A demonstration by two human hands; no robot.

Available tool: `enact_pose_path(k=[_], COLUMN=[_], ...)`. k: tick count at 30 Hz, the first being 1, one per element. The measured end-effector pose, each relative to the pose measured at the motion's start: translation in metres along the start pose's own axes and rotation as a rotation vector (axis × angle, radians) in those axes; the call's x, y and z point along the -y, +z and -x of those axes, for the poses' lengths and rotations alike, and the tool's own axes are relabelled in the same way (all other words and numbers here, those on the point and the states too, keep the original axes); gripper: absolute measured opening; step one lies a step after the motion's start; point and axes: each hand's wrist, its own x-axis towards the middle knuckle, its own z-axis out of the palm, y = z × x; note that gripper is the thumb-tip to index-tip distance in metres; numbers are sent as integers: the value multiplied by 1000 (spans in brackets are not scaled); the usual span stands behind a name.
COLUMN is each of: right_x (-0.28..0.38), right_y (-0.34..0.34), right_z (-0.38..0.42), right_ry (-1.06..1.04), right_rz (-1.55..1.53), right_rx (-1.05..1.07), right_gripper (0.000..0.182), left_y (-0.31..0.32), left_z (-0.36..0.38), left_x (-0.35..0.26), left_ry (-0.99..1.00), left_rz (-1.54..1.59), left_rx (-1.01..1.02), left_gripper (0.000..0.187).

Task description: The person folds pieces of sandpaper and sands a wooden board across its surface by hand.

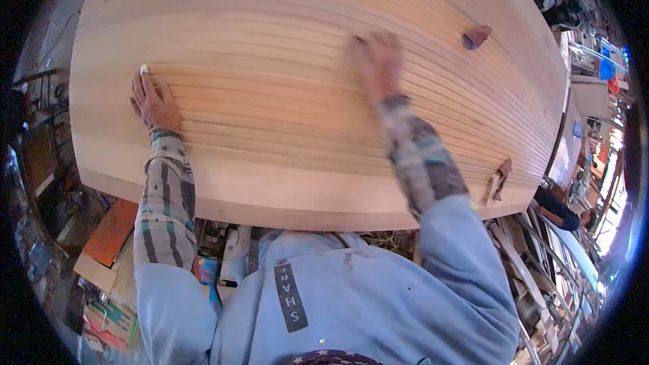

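Observation:
A wide wooden panel (270,101) with long parallel grooves lies in front of me. On its left part rests my left hand (156,103), fingers spread and holding nothing; one fingertip has something white on it. My right hand (380,61) is over the grooves near the middle, smeared by motion. A dark edge shows at its fingers, too blurred to name. A curled piece of brown sandpaper (476,36) sits on the panel at the upper right. Near the lower right edge are a small wooden block (491,190) and another brown folded piece (504,167).
Under the panel's near edge at the left are an orange board (111,233) and boxes (110,321). Wood strips (524,267) lie at the lower right. Another person (564,213) is at the far right, beyond the panel.

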Motion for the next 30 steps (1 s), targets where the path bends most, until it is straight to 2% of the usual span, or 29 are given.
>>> enact_pose_path(k=[1,2,3,5,6,9,11,12,13,14,16,17,20,21,22,23,24,26,28,30], right_x=[59,88,124,171,166,99,9,-36,-66,-77,-93,-75,38,90,131,169,197,236,258,194], right_y=[0,55,110,81,79,61,11,3,-23,-53,-59,-53,-1,17,42,65,139,155,117,135], right_z=[-39,-61,-81,-119,-114,-76,-22,5,23,29,36,21,-37,-71,-98,-124,-149,-169,-189,-156], right_ry=[34,-108,25,-116,-110,-131,-150,63,-17,-34,179,162,-29,-238,-267,-390,-286,-178,-230,-313], right_rz=[-117,-129,-248,-327,-327,-166,-49,-28,108,111,-58,-70,-103,-113,-278,-338,-340,-333,-345,-199], right_rx=[122,-1,-120,-95,-99,36,34,-3,19,-66,-62,-54,13,-112,-136,-173,-243,64,53,-67], right_gripper=[24,23,23,23,23,29,32,28,24,20,21,21,21,14,14,16,17,21,24,28], left_y=[-3,-7,-8,-8,-8,-6,-1,-1,-4,-5,-14,-17,-16,-17,-19,-21,-24,-33,-31,-27], left_z=[0,-2,-2,-2,-4,0,2,3,2,2,-1,0,2,0,0,0,-2,-3,-5,0], left_x=[-4,-5,-3,-1,-2,0,2,0,-1,-6,-14,-18,-14,-15,-16,-17,-18,-22,-22,-17], left_ry=[-5,-8,-5,12,20,-32,2,-25,-41,-56,-80,-77,-79,-81,-88,-92,-88,-104,-100,-130], left_rz=[7,17,5,53,53,64,4,-4,-11,-18,-22,-11,34,17,38,60,44,77,90,112], left_rx=[7,14,6,-8,-7,18,22,15,34,49,58,76,69,64,67,72,70,98,101,108], left_gripper=[51,51,51,51,51,51,52,52,51,51,50,50,51,51,52,53,53,53,53,53])
